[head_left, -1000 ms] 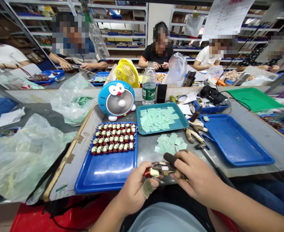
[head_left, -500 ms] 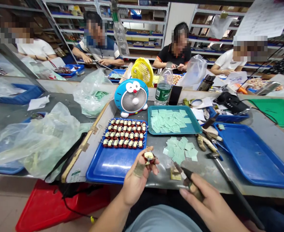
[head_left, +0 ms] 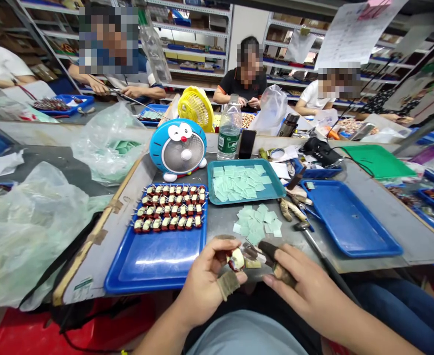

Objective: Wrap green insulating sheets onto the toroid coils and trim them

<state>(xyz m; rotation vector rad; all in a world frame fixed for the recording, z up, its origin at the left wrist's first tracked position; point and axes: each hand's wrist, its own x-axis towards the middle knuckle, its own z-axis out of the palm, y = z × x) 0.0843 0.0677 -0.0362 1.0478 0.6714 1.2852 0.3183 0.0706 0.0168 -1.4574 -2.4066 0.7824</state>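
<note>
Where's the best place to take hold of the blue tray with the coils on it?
Take the blue tray by its near rim, coming from the person's side: that end is bare, while the wound coils sit in rows toward the far end, and the raised rim gives fingers an edge.

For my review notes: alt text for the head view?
A person's left hand holds a small red coil beside a dark tool in the right hand, above a blue tray of coils and loose pale green squares.
</note>
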